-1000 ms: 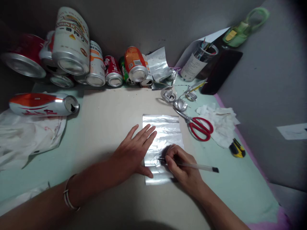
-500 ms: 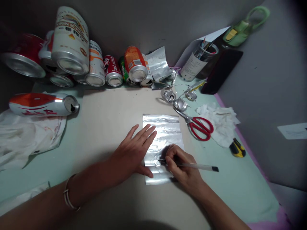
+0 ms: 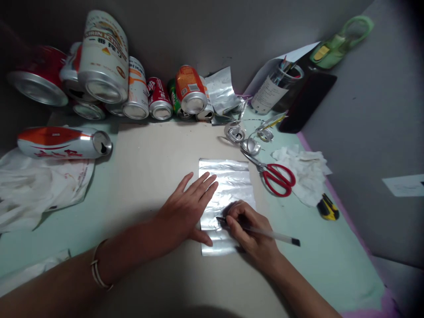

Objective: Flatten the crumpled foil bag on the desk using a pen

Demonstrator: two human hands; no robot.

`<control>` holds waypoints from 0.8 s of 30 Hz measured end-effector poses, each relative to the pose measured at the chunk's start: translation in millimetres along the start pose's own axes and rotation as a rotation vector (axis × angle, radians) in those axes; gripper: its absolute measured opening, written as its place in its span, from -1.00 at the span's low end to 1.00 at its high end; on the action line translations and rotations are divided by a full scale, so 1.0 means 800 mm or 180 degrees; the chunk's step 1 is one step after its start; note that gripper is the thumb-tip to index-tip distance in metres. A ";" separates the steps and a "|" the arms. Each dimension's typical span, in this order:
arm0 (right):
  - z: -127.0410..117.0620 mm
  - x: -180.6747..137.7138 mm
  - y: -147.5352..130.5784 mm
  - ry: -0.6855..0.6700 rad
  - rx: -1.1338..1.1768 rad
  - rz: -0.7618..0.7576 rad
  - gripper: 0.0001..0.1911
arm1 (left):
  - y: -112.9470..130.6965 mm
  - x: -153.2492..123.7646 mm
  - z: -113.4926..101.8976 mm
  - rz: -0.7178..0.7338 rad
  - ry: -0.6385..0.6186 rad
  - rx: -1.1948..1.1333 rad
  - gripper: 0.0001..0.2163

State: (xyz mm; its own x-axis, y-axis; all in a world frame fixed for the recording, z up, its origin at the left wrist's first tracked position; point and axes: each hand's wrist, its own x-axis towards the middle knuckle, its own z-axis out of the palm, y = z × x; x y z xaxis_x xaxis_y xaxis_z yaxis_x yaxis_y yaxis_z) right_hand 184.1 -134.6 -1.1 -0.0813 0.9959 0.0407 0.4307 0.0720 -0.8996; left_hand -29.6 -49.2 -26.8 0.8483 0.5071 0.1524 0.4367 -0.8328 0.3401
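Note:
A creased silver metal sheet (image 3: 228, 179) lies flat on the pale board (image 3: 149, 154) in front of me. Across its left edge rests my left hand (image 3: 188, 205), fingers spread, with the fingertips and thumb on the metal. My right hand (image 3: 253, 227) is closed around a pen (image 3: 274, 233) with a clear barrel and a black end cap. The pen's tip touches the lower middle of the sheet, where small marks show; I cannot make out their shape. My right hand covers the sheet's lower right part.
Red-handled scissors (image 3: 278, 179) lie right of the sheet, near crumpled tissue (image 3: 303, 172) and a yellow-black cutter (image 3: 327, 207). Cut can ends (image 3: 250, 145) sit behind. Drink cans (image 3: 102, 66) line the back; a bottle-shaped can (image 3: 62, 142) lies left. A pen cup (image 3: 271, 90) stands back right.
The pen's back end has swung slightly lower and its tip has shifted a little on the sheet. My left hand stays in place. The whole view has shifted slightly.

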 end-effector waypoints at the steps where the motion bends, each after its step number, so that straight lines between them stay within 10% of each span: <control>1: 0.000 0.000 0.000 -0.0018 -0.0006 -0.0013 -0.80 | 0.000 0.000 0.000 -0.0004 -0.0009 0.0008 0.31; 24: -0.004 0.000 -0.002 -0.0122 0.0040 -0.0039 -0.76 | 0.000 -0.001 -0.001 -0.0045 -0.0052 -0.0153 0.32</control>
State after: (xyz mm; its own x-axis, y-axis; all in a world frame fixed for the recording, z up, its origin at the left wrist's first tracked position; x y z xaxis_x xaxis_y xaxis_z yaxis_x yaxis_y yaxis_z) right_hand 185.9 -134.3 1.8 -0.1209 0.9920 0.0352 0.4181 0.0830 -0.9046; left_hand -30.7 -49.4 -26.2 0.8471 0.5148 0.1323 0.4342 -0.8137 0.3864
